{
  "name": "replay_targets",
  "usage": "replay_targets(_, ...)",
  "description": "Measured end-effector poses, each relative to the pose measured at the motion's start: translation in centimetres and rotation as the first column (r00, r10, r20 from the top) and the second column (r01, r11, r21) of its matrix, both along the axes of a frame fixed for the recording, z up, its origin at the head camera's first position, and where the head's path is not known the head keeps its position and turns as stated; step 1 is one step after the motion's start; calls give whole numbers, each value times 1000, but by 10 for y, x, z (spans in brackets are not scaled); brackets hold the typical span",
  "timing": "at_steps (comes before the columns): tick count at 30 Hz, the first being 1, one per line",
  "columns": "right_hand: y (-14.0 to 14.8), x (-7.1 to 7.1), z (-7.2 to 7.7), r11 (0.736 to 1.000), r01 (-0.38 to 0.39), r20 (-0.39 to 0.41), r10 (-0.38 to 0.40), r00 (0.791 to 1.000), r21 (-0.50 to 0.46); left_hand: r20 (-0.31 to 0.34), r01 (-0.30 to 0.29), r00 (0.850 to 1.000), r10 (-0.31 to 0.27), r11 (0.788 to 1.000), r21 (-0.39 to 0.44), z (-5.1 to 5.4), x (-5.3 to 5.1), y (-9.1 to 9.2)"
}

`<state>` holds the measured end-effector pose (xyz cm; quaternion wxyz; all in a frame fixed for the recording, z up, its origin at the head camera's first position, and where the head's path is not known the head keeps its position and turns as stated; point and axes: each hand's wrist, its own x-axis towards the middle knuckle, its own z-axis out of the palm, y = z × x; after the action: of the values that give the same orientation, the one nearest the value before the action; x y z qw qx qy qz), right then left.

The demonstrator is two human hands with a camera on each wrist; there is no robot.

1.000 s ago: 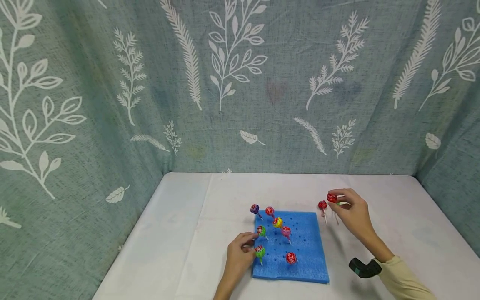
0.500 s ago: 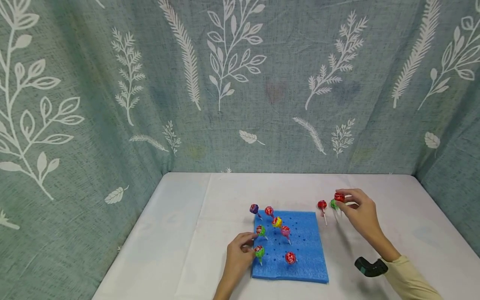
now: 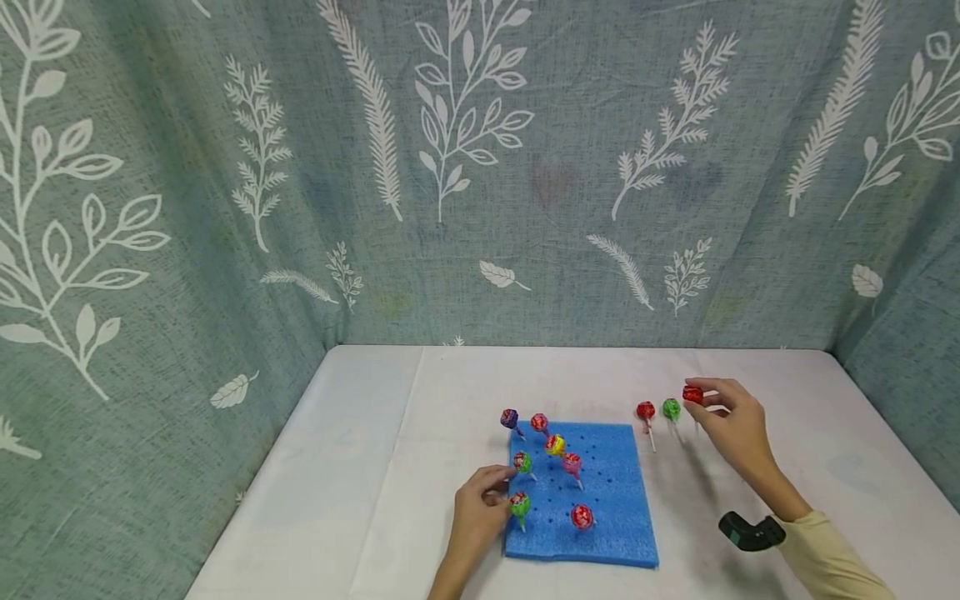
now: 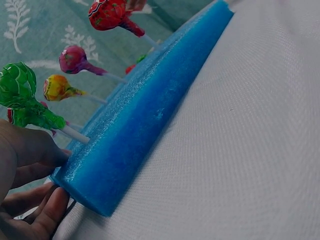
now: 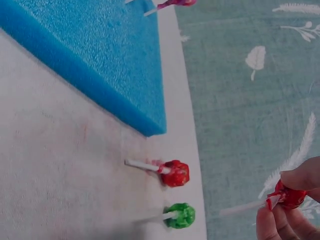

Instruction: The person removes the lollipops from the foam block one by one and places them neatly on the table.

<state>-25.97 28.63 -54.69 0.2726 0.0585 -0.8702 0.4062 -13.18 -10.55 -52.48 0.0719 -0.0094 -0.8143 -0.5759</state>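
My right hand [image 3: 738, 429] pinches a red lollipop [image 3: 692, 394] by its wrapped head, its white stick pointing down; the right wrist view shows the thumb and fingers around that red lollipop [image 5: 290, 195]. Just left of it a green lollipop [image 3: 671, 409] and another red one [image 3: 646, 410] lie on the table. Several lollipops stand in a blue foam block [image 3: 622, 533] with small holes. My left hand [image 3: 480, 510] is at the block's left edge; in the left wrist view its thumb and fingers grip the corner of the foam [image 4: 125, 150], beside a green lollipop [image 4: 17, 85].
A white cloth covers the table [image 3: 375, 500]. Behind and at both sides hangs a green curtain [image 3: 480, 308] with white leaf prints. A black band [image 3: 750, 532] is on the right wrist, next to a pale yellow sleeve [image 3: 825, 558].
My right hand has moved to the right with the red lollipop, and the green lollipop it partly covered now shows on the table. The left hand has stayed in place.
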Motion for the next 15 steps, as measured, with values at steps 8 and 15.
replay_targets(8, 8, -1, 2, 999, 29, 38, -30, 999, 40, 14, -6, 1000, 7, 1000, -14, 0, -1, 0)
replay_targets(15, 13, 0, -1, 997, 50, 87, -55, 995, 57, 18, -8, 1000, 8, 1000, -5, 1, 0, 0)
